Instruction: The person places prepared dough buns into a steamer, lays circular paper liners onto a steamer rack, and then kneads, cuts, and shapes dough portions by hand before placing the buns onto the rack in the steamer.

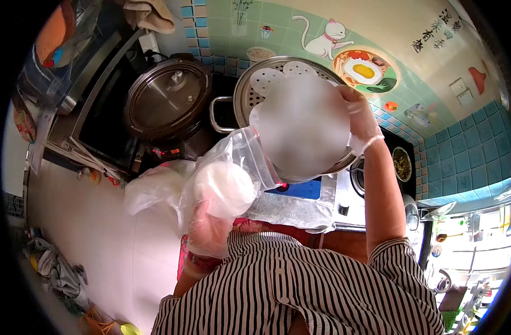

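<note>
My left hand (205,231), in a clear plastic glove, grips a clear zip bag (238,146) from below. Inside the bag is a white round stack (224,188). Over the steamer's right side is my gloved right hand (360,116), its fingers bent together at the edge of a large blurred pale disc (305,125); what they hold is hidden. Behind the disc stands a metal steamer (243,89) with a perforated tray. Small white perforated rounds (266,82) lie on the tray.
A dark lidded pot (169,100) stands left of the steamer. A grey cloth (291,211) lies at the counter's front edge, below a blue panel (300,190). To the right are a bowl of green food (401,163) and the tiled wall (467,156).
</note>
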Demonstrator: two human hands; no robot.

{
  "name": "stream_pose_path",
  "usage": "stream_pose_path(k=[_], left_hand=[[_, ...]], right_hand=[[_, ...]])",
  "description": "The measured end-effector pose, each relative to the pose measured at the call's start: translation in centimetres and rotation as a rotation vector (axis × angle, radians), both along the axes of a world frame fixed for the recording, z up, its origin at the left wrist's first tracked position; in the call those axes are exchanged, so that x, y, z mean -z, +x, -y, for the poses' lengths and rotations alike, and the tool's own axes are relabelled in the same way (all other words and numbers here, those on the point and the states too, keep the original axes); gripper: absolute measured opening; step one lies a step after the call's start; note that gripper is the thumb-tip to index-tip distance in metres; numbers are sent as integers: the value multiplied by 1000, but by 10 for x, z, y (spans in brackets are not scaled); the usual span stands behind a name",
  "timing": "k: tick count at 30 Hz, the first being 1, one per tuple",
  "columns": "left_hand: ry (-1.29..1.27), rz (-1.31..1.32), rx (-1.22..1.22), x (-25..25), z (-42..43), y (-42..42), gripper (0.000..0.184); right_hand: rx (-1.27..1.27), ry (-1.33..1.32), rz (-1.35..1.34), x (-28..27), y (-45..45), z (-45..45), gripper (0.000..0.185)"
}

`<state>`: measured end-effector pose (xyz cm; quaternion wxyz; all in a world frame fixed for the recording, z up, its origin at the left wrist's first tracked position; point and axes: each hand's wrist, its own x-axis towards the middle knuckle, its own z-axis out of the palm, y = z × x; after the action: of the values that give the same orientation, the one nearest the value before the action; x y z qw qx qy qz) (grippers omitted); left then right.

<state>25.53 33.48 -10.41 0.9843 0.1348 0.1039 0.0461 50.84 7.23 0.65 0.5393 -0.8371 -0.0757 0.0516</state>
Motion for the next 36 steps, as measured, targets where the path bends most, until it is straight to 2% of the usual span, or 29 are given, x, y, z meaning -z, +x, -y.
stream_pose_path(k=[3, 5, 6, 8, 9, 12, 14, 15, 17, 21, 22, 25, 27, 29, 31, 33, 35, 36], left_hand=[[6, 40, -7, 4, 0, 1, 65], [11, 19, -14, 5, 0, 1, 64], [17, -4, -25, 5, 0, 1, 64], [28, -51, -31, 4, 0, 1, 64], [38, -99, -40, 4, 0, 0, 63], [14, -33, -24, 9, -1, -1, 63], [-60, -7, -15, 12, -3, -3, 61], [-134, 17, -8, 13, -4, -3, 59], [-119, 32, -5, 12, -4, -3, 58], [-63, -15, -25, 9, -3, -5, 57], [-64, -12, -24, 7, -3, -5, 57], [-89, -22, -21, 7, -3, -7, 56], [-77, 42, -20, 9, -3, -6, 56], [-84, 39, -7, 7, -3, -6, 56], [-90, 37, 6, 7, -3, -7, 56], [-89, 50, 11, 9, -3, -8, 56], [-114, 51, 15, 8, -2, -7, 57], [-139, 48, 14, 8, -2, -7, 57]], right_hand=[[-69, 87, 45, 37, 41, 16, 23], [-183, -231, 358, 44, 49, 21, 23], [-153, -303, 361, 49, 54, 21, 23], [-56, -159, 155, 58, 67, 22, 23], [-53, -159, 155, 64, 73, 23, 23], [-11, -306, 237, 69, 79, 26, 23], [13, -664, 384, 55, 65, 17, 24], [14, -664, 384, 47, 58, 12, 24], [71, -770, 268, 32, 45, 3, 24], [138, -797, 263, 22, 31, 0, 28], [151, -562, 297, 35, 37, 8, 28], [122, -235, 378, 37, 39, 20, 24], [147, -474, 422, 22, 31, 28, 23], [171, -469, 439, 22, 31, 37, 24], [-17, -576, 618, 29, 38, 47, 25], [-33, -554, 614, 34, 38, 48, 25], [-94, -920, 494, 25, 29, 45, 34], [-94, -962, 469, 27, 30, 46, 33]])
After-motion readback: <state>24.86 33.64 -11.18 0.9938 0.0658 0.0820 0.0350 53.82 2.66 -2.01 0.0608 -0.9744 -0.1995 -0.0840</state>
